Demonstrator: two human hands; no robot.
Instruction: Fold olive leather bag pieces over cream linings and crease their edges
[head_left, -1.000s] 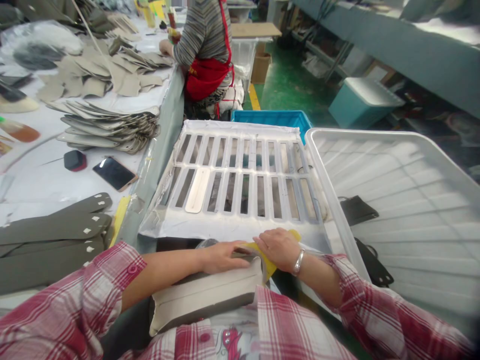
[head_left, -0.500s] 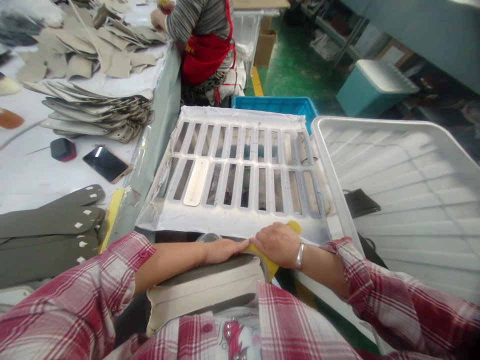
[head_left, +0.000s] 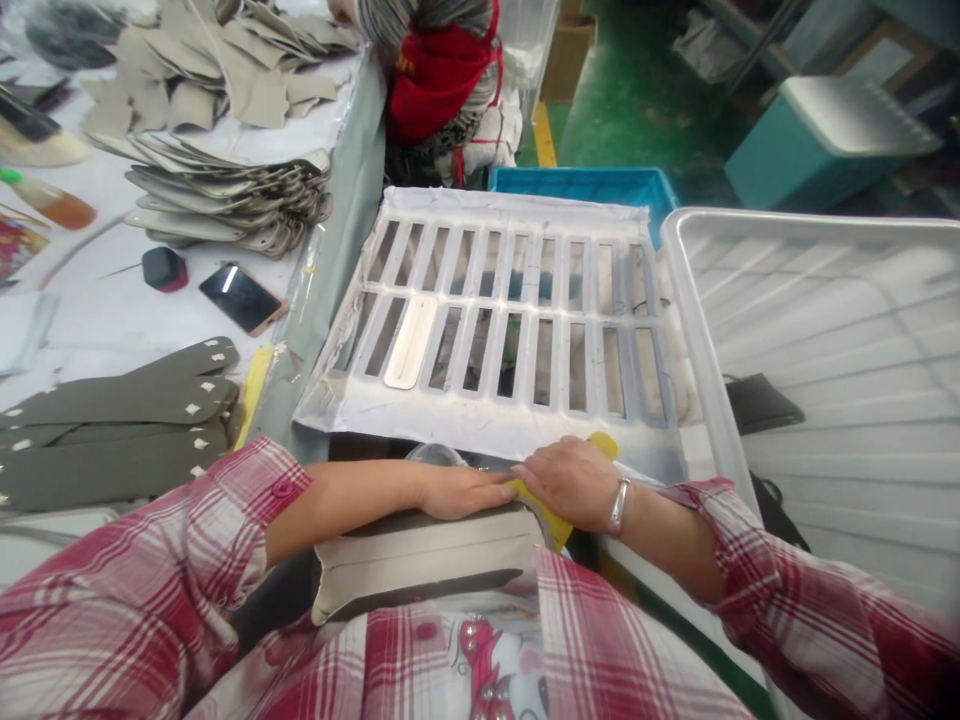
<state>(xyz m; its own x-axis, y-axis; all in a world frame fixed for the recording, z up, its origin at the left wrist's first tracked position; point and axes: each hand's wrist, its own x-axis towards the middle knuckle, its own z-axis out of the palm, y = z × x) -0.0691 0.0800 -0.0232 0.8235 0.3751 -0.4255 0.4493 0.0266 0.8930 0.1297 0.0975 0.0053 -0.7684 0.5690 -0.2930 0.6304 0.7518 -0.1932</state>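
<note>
A stack of grey and cream flat pieces (head_left: 420, 562) lies across my lap. My left hand (head_left: 459, 492) rests flat on the stack's far end, fingers stretched out. Beside it my right hand (head_left: 574, 482), with a silver bracelet on the wrist, is curled over a yellow flat piece (head_left: 553, 522) at the stack's right end. Whether the fingers grip the yellow piece is hidden under the palm. Just beyond both hands lies a white slotted template (head_left: 510, 330) with one silvery strip (head_left: 410, 342) set in a slot.
A big white plastic tray (head_left: 825, 340) stands to the right, a blue bin (head_left: 592, 185) behind the template. The table on the left holds dark green strips (head_left: 112, 430), stacked cream pieces (head_left: 225, 200), a phone (head_left: 241, 298). A person in a red apron (head_left: 442, 70) sits ahead.
The view has shifted a little down and to the right. Both hands stay on the stack's end in nearly the same pose.
</note>
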